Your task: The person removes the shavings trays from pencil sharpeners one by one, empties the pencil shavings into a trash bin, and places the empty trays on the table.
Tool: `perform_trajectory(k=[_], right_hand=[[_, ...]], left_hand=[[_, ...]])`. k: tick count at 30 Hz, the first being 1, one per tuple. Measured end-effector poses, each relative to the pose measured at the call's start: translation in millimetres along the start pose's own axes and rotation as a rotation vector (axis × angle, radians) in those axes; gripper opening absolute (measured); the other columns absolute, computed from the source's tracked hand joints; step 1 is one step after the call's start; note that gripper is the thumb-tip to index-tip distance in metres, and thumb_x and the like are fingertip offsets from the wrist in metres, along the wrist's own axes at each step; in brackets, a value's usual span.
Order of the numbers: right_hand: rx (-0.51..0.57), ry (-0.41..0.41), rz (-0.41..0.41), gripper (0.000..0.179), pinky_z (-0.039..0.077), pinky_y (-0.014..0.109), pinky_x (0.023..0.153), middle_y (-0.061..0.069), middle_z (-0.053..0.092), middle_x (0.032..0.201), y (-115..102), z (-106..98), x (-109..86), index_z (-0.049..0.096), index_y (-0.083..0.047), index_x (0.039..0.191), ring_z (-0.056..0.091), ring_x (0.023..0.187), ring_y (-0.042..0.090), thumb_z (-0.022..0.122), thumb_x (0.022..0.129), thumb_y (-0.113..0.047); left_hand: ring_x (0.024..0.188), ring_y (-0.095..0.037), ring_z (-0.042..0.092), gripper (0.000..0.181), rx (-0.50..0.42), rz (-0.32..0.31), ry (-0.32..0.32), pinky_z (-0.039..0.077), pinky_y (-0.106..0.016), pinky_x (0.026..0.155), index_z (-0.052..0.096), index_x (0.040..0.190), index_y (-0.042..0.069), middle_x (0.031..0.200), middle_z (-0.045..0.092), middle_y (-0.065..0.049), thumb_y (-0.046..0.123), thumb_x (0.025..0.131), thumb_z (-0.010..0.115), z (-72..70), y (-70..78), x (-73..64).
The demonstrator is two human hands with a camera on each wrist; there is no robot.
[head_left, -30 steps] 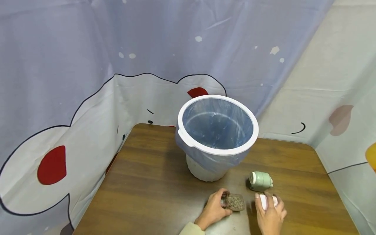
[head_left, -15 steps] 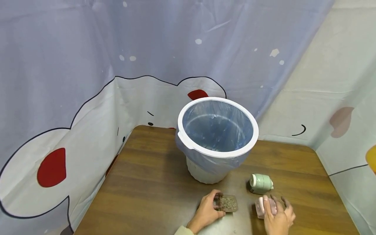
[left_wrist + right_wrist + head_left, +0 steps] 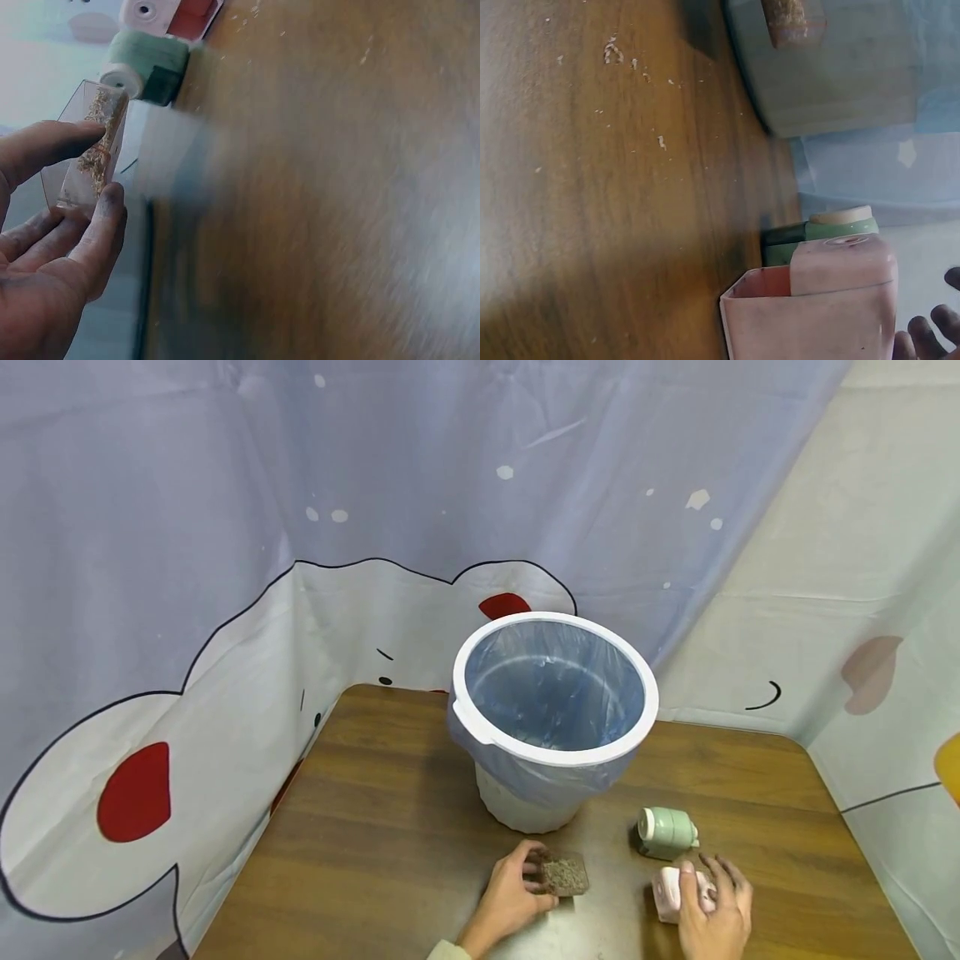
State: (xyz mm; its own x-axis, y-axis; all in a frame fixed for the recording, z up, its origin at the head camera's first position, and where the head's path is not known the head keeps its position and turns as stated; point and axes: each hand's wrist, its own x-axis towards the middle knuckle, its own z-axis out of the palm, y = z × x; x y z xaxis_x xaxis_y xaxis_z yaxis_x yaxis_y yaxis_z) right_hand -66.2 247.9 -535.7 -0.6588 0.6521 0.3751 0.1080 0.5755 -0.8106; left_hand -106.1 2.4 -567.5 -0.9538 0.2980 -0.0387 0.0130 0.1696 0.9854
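Note:
My left hand [image 3: 506, 897] grips a small clear shavings drawer [image 3: 567, 874] between thumb and fingers, held in front of the bin. Pale shavings [image 3: 94, 161] lie inside it. The pink pencil sharpener [image 3: 666, 895] stands on the table, and its drawer slot gapes in the right wrist view. Around its right side is my right hand [image 3: 716, 917], thumb over the body and the other fingers spread away from it. Dark smudges mark the fingertips of both hands. Just behind the pink sharpener lies a green pencil sharpener [image 3: 669, 832] with a white end.
A white bin [image 3: 555, 757] lined with a translucent bag stands toward the back of the wooden table [image 3: 360, 827]. Loose shavings [image 3: 613, 52] are scattered on the tabletop. A patterned curtain [image 3: 420, 460] hangs behind and along both sides.
The left hand has moved left with the drawer. The right hand has set the pink sharpener down a little nearer and loosened its fingers from it. The green sharpener stays put.

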Motion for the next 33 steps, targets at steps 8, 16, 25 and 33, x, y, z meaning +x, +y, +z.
perform_trajectory(k=[8,16,25,33], right_hand=[[0.018,0.026,-0.003,0.036,0.033,-0.004,0.07,-0.009,0.05,0.11,-5.3,-2.1,2.0,0.061,-0.009,0.118,0.041,0.089,-0.014,0.064,0.084,-0.02],[0.032,-0.006,0.023,0.042,0.037,-0.003,0.066,0.0,0.049,0.115,-11.7,-0.5,3.8,0.054,-0.011,0.126,0.045,0.086,-0.013,0.063,0.085,-0.021],[0.048,-0.028,0.05,0.044,0.038,0.0,0.065,0.002,0.049,0.116,-20.7,1.6,6.6,0.05,-0.01,0.127,0.047,0.08,-0.012,0.06,0.087,-0.023],[0.063,-0.079,0.073,0.044,0.04,-0.001,0.065,0.004,0.047,0.118,-32.7,1.9,12.3,0.047,-0.01,0.129,0.047,0.082,-0.006,0.058,0.089,-0.025]], left_hand=[[0.074,-0.013,0.065,0.058,0.011,-0.005,0.008,0.053,-0.019,0.062,0.055,0.112,0.02,0.098,0.058,-0.012,0.001,0.062,0.08,-14.6,12.5,-3.7],[0.076,-0.015,0.064,0.059,0.028,-0.015,0.007,0.053,-0.019,0.062,0.054,0.115,0.019,0.101,0.056,-0.012,0.003,0.064,0.08,-22.5,20.0,-8.0],[0.078,-0.015,0.064,0.06,0.031,-0.003,0.018,0.053,-0.019,0.064,0.053,0.115,0.019,0.105,0.056,-0.014,0.001,0.064,0.078,-26.2,16.3,-14.5],[0.076,-0.015,0.065,0.061,-0.013,-0.057,0.035,0.055,-0.025,0.063,0.052,0.117,0.021,0.099,0.059,-0.013,0.005,0.065,0.08,-37.6,13.1,-22.6]])
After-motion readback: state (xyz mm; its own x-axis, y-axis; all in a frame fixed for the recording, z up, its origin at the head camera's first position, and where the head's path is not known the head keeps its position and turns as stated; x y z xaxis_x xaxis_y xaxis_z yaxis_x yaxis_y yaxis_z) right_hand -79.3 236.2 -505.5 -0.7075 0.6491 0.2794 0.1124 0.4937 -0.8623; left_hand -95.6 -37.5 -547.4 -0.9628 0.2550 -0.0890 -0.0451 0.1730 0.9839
